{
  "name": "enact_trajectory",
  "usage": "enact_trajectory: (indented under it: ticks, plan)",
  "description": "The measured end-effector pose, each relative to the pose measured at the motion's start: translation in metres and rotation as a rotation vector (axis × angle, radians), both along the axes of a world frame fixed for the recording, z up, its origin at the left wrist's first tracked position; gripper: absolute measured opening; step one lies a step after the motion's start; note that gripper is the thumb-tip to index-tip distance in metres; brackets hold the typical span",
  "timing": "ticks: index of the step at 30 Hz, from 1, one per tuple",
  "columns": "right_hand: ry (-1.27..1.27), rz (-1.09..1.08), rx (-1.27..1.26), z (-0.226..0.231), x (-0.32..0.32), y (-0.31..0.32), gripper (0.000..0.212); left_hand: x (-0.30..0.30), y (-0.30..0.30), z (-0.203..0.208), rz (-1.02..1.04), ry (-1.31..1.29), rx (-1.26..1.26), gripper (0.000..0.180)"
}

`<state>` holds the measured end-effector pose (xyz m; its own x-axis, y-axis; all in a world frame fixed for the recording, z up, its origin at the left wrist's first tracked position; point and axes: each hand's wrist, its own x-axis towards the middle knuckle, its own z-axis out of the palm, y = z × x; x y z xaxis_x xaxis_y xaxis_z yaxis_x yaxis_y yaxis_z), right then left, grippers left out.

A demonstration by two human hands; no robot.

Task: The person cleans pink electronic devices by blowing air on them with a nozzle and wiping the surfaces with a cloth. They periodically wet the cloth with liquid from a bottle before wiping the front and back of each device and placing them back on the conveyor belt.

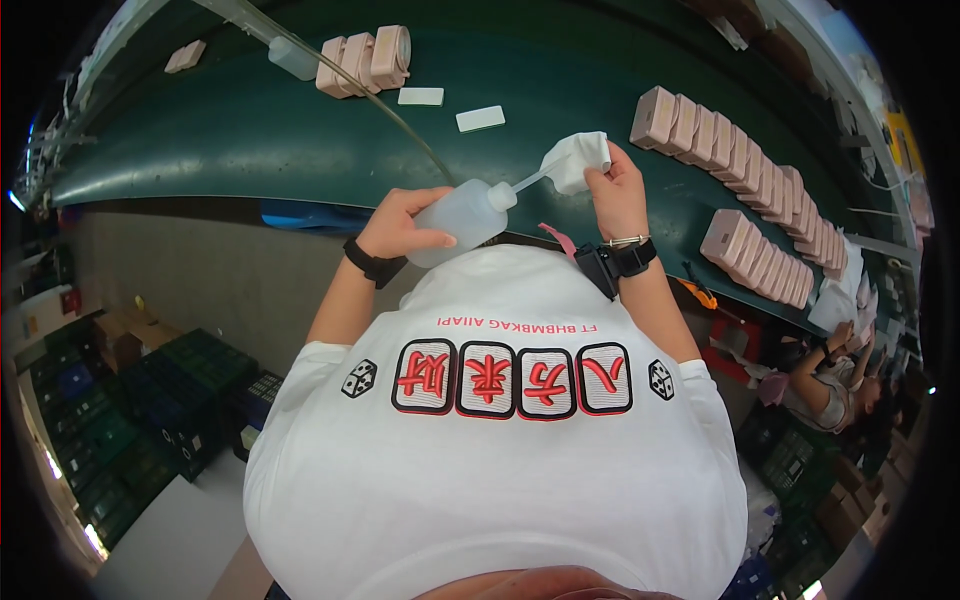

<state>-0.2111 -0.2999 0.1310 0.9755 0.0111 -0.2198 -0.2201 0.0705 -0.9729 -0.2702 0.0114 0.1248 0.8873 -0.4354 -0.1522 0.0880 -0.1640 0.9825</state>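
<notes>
My left hand [402,225] is wrapped round a translucent squeeze bottle [458,226] with a white cap, tilted so that its thin spout points to the upper right. The spout's tip meets a white cloth [577,160], which my right hand [618,192] pinches between thumb and fingers. Part of the cloth hangs loose to the left of those fingers. Just beyond the bottle, two small white rectangular blocks [481,119] lie on the green work surface [250,140].
Rows of pale pink cases [715,145] stand at the right, with a few more pink cases [365,62] at the far left. Another translucent bottle [291,58] lies near those. An orange-handled tool [699,293] is at the near edge. A person [835,385] works at the far right.
</notes>
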Motion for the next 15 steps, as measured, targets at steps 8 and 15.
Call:
enact_trajectory:
  ticks: [8, 15]
  plan:
    - [0.051, 0.005, 0.027, 0.001, 0.003, -0.002, 0.044, 0.007, 0.000, 0.004, -0.033, -0.012, 0.026, 0.060]
    - [0.070, 0.046, 0.087, -0.002, 0.003, 0.005, 0.044, 0.006, 0.010, 0.004, -0.041, -0.001, 0.084, 0.060]
